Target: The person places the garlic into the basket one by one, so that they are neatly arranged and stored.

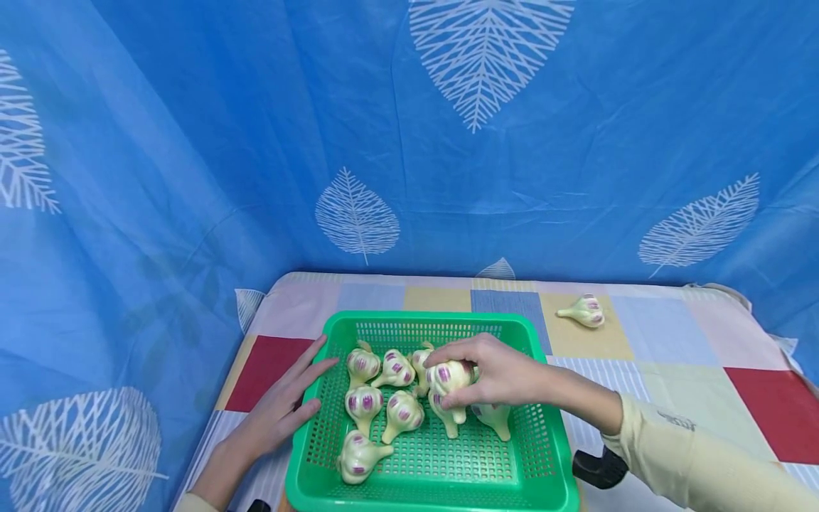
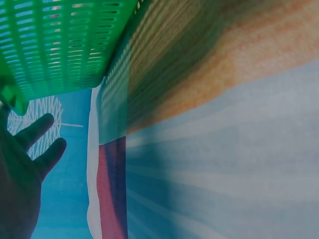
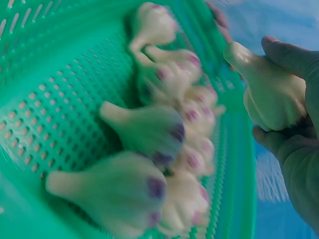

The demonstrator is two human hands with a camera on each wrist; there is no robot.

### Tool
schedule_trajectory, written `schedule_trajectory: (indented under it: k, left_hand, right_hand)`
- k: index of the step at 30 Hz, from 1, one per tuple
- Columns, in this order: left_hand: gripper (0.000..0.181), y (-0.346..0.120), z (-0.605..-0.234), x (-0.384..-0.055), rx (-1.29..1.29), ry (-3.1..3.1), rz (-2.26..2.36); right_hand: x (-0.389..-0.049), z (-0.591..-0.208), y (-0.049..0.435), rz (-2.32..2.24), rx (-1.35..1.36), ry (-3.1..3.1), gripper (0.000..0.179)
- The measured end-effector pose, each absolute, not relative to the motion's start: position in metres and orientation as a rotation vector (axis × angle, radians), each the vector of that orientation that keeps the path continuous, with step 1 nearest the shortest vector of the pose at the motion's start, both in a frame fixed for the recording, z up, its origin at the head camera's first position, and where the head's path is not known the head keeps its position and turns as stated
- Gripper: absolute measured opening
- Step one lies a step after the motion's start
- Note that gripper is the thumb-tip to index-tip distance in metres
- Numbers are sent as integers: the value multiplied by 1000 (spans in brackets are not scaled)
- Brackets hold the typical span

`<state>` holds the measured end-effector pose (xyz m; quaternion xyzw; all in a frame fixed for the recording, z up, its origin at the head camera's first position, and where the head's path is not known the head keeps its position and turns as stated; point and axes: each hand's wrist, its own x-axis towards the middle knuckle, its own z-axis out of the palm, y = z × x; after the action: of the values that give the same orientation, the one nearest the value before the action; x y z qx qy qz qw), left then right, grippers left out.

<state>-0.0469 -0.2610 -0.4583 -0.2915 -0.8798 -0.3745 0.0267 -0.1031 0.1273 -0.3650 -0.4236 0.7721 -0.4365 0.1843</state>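
My right hand (image 1: 499, 370) grips a garlic bulb (image 1: 450, 375) between thumb and fingers, above the right part of a green plastic basket (image 1: 435, 317). In the right wrist view that bulb (image 3: 274, 94) is pinched with its stem pointing away from the palm. Several more white bulbs with purple patches lie in the basket, among them one garlic bulb (image 1: 360, 457) near the front left. My left hand (image 1: 275, 412) lies at the basket's left rim, fingers extended and spread. From the left wrist view, its fingers (image 2: 50, 154) appear below the basket's slotted wall (image 2: 60, 50).
A single garlic bulb (image 1: 585, 311) lies on the patchwork tablecloth (image 1: 678, 398) behind and right of the basket. Blue curtain (image 1: 448, 199) with white leaf prints hangs behind the table and at its sides. A black strap piece (image 1: 600, 467) sits under the right forearm.
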Motion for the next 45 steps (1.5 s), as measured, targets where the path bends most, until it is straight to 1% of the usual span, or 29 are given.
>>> schedule_trajectory:
  k: [6,13,16,23,26,28,30,36,41,45]
  left_hand:
    - [66,-261,-460,-47,-899,-2717,-1146]
    - [66,-260,-461,-47,-896,-2715,-1134]
    - [65,-260,-462,-46,-891,-2720,-1131]
    - [65,-261,-465,-46,-895,-2711,-1138]
    - [66,-262,-466,-47,-909,-2704,-1145]
    - [66,-262,-468,-47,-917,-2700,-1148]
    - [66,-263,-469,-47,-923,-2696,-1142]
    - [67,-264,-469,-46,-915,-2699,-1127]
    - [66,-263,-470,-47,-928,-2695,-1127]
    - [65,-262,-470,-47,-926,-2698,-1125]
  right_hand:
    - [-94,-375,99,-993,-1408,2099,48]
    - [-80,-396,72,-713,-1622,1952,46]
    - [-74,-402,61,-480,-1798,1934,45]
    - [-64,-412,39,158,-2332,1900,39]
    - [-61,-417,34,354,-2459,1883,45]
    - [-59,-420,32,435,-2490,1876,49]
    - [-59,-422,31,484,-2503,1881,58]
    - [-59,-417,35,487,-2451,1927,64]
    - [-65,-395,42,402,-2393,2006,60]
    - [-82,-371,58,209,-2321,2139,58]
